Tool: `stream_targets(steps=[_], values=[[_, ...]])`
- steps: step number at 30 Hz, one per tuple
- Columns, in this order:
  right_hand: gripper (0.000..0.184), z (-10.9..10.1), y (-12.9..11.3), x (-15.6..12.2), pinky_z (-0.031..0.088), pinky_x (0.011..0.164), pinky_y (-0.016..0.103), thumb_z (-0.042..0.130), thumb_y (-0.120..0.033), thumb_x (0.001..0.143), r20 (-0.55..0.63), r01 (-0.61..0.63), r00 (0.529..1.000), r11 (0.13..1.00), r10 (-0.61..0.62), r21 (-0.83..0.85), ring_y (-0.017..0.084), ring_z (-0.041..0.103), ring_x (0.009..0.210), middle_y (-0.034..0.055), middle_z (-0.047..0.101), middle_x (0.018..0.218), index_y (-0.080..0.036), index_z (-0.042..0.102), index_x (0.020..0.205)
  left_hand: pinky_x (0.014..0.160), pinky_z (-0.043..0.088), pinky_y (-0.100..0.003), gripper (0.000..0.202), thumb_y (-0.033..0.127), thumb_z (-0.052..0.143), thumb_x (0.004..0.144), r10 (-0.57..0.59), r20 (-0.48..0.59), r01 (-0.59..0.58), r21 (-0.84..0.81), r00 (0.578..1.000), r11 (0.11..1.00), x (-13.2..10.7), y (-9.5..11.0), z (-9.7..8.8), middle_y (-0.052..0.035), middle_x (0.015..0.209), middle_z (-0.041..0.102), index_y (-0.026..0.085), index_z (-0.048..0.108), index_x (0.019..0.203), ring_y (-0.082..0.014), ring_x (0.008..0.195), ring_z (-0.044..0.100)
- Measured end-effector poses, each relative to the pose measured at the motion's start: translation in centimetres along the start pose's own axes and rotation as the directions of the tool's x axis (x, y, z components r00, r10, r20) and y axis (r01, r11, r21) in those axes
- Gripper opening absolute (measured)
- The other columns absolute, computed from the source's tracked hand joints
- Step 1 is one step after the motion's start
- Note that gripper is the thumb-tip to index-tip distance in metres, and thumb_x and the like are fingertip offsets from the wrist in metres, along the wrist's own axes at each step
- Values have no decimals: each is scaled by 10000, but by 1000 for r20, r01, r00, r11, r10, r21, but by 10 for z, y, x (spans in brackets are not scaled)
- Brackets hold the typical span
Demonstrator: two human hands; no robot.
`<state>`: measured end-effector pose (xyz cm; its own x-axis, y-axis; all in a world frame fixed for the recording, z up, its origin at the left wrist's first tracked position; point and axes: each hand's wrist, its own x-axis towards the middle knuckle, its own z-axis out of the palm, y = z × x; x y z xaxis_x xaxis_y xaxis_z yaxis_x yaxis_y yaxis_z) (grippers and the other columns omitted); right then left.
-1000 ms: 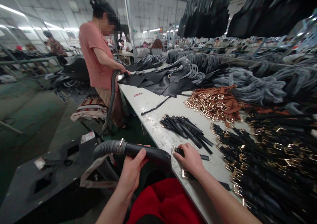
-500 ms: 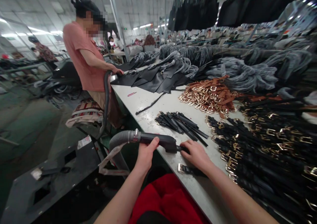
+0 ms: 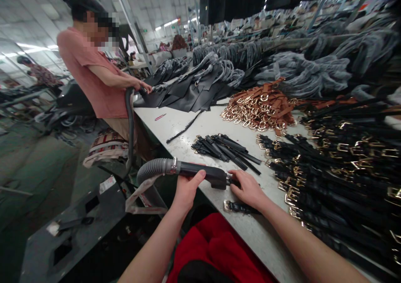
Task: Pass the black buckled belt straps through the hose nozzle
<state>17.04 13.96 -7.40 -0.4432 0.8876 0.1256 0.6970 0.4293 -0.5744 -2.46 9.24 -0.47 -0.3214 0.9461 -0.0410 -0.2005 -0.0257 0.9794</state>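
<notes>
My left hand (image 3: 187, 190) is wrapped round the black nozzle (image 3: 205, 174) of a grey ribbed hose (image 3: 152, 168), held level at the near edge of the white table (image 3: 188, 126). The nozzle's tip meets a short black strap that my right hand (image 3: 247, 187) pins flat to the table with bent fingers. Most of that strap is hidden under the hand. A second black strap with a gold buckle (image 3: 238, 207) lies just below my right wrist. A small bundle of black straps (image 3: 224, 147) lies a little beyond the nozzle.
A big heap of black buckled straps (image 3: 338, 166) fills the table's right side, with brown straps and gold rings (image 3: 261, 109) behind. Black leather pieces (image 3: 194, 93) lie farther back. A person in a pink shirt (image 3: 90, 72) stands at the table's left edge holding another hose (image 3: 130, 120).
My left hand brought the nozzle up from below the table edge and rightward onto the strap under my right hand. The view swung slightly, shifting everything left.
</notes>
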Motion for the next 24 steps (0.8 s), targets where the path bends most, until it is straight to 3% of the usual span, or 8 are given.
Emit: stream_targets(steps=[4,8,11,17,21,24], values=[[358,0,2,-1,388,819,331,459,-224,771,-10,18,1000,1000,-18,5,204,526,908,81,590,986,-162,509,1120,849,474,-366,255,304,722,647,38,63,-40,25,997,999,-2,0,9,-58,885,670,156,656,844,-201,864,618],[340,0,1,0,385,819,338,453,-207,771,-13,20,1000,1000,-21,-23,202,520,887,72,584,934,-154,523,1099,768,502,-360,328,347,719,653,-49,-11,50,11,999,999,1,5,-4,-75,930,666,150,642,903,-216,883,614],[332,0,1,0,385,817,341,456,-208,767,1,27,1000,999,-27,-28,201,517,873,64,577,908,-153,530,1087,755,504,-348,343,363,722,648,-34,-73,33,-12,997,999,5,3,-6,-70,931,667,154,632,904,-213,883,617],[396,-1,0,-1,393,832,348,457,-202,757,-18,6,1000,1000,-6,-10,210,518,905,89,582,977,-133,490,1146,813,497,-392,368,366,746,613,-55,11,55,-28,998,998,13,-5,5,-69,908,671,143,635,884,-221,879,623],[384,-1,-1,-2,394,829,346,455,-203,763,-9,25,1000,1000,-25,-16,202,516,882,70,579,924,-143,500,1140,766,514,-377,384,368,730,640,-48,-76,45,-39,996,998,15,-1,-5,-66,956,663,160,605,936,-222,903,621],[393,1,1,-2,394,838,352,456,-202,761,-17,38,999,999,-39,-27,207,518,898,81,579,953,-145,490,1148,806,502,-389,380,374,730,638,-26,-74,22,-44,997,999,13,-4,1,-71,959,667,157,614,927,-229,929,618]])
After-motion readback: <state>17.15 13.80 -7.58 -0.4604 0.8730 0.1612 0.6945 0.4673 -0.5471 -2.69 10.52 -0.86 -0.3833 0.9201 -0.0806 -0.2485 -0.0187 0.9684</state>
